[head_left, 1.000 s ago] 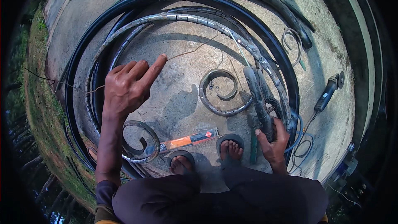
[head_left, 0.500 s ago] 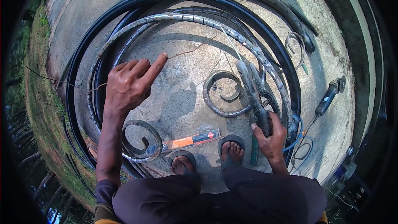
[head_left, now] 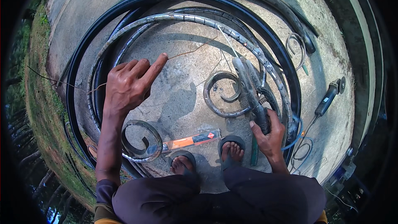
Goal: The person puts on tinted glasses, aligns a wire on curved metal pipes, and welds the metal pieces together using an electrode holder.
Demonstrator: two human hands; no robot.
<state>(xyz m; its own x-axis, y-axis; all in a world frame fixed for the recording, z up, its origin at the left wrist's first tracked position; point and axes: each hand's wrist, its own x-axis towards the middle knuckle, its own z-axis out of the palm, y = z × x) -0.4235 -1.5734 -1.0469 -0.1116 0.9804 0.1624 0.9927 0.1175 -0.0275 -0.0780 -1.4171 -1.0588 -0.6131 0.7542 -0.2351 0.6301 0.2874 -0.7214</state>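
My left hand [head_left: 129, 85] is closed around a thin bent wire [head_left: 192, 51], which runs from the grass side on the left to a point inside the rings. In my right hand [head_left: 271, 135] is a dark, worn welding electrode holder [head_left: 251, 91]. A pale welding electrode [head_left: 228, 41] is clamped in its jaws. The electrode's far end lies at the notched metal ring [head_left: 186, 17]; whether it touches cannot be told. Beneath the holder lies a scroll of bent metal [head_left: 208, 95], partly hidden by it. A second metal scroll [head_left: 156, 137] rests near my left foot.
Large black rings [head_left: 83, 41] surround the work on the concrete. An angle grinder [head_left: 327, 98] with its cable lies at the right. Near my feet is an orange electrode packet [head_left: 182, 142]. A small wire coil [head_left: 302, 45] sits at the far right, and grass [head_left: 39, 91] borders the left.
My right hand has shifted the electrode holder slightly left, and the electrode's tip has moved a little left along the notched ring. My left hand and the wire stay nearly still.
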